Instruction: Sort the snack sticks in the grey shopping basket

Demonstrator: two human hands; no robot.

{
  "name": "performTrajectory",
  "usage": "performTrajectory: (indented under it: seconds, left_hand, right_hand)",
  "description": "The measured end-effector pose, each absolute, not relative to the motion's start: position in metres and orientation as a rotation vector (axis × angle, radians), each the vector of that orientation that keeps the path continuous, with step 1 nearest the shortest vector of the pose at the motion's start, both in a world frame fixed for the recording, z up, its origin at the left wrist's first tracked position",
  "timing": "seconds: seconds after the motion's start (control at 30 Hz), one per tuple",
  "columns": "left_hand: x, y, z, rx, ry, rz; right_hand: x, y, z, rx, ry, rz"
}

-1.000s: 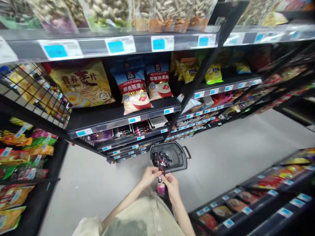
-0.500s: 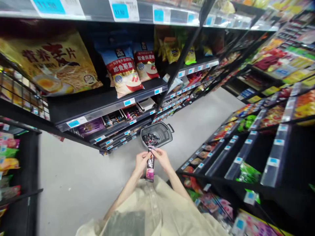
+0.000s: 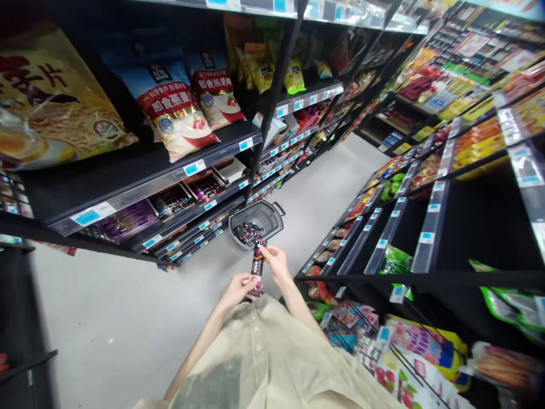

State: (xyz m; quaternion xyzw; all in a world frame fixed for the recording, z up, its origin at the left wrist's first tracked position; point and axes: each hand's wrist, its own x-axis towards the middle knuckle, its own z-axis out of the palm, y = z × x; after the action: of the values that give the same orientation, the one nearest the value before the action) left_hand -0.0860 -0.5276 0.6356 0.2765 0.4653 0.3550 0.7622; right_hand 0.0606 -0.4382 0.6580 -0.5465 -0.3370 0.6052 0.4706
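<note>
A slim black and pink stick packet [image 3: 257, 267] is held upright in front of my body by both hands. My left hand [image 3: 237, 288] pinches its lower, pink end. Near the top, my right hand [image 3: 276, 263] grips the right edge between thumb and fingers. Just beyond the packet, a grey shopping basket [image 3: 272, 217] stands on the floor, and several dark stick packets [image 3: 246, 232] lie in its near left part. Neither hand touches the basket.
At the left, a black shelf [image 3: 128, 180] carries oatmeal bags [image 3: 179, 116]. Open boxes of dark packets [image 3: 170, 200] sit one level lower. To the right, a slanted rack [image 3: 385, 233] holds bagged snacks. The grey aisle floor [image 3: 326, 173] runs between them.
My left hand has slid down from the packet's top to its lower end, while my right hand stays near the top. The view has turned rightward.
</note>
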Motion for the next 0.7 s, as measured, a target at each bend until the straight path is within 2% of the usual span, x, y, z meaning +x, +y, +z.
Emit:
performTrajectory:
  seconds: [0.27, 0.4, 0.7]
  left_hand:
    - [-0.050, -0.518, 0.647, 0.591, 1.081, 0.866]
    - [-0.032, -0.506, 0.648, 0.585, 1.119, 0.809]
    - [0.019, -0.485, 0.643, 0.600, 1.220, 0.914]
  right_hand:
    - [0.086, -0.427, 0.663, -1.261, -0.831, 1.679]
    - [0.104, -0.419, 0.656, -1.271, -0.765, 1.697]
    - [0.148, -0.398, 0.657, -1.113, -0.796, 1.787]
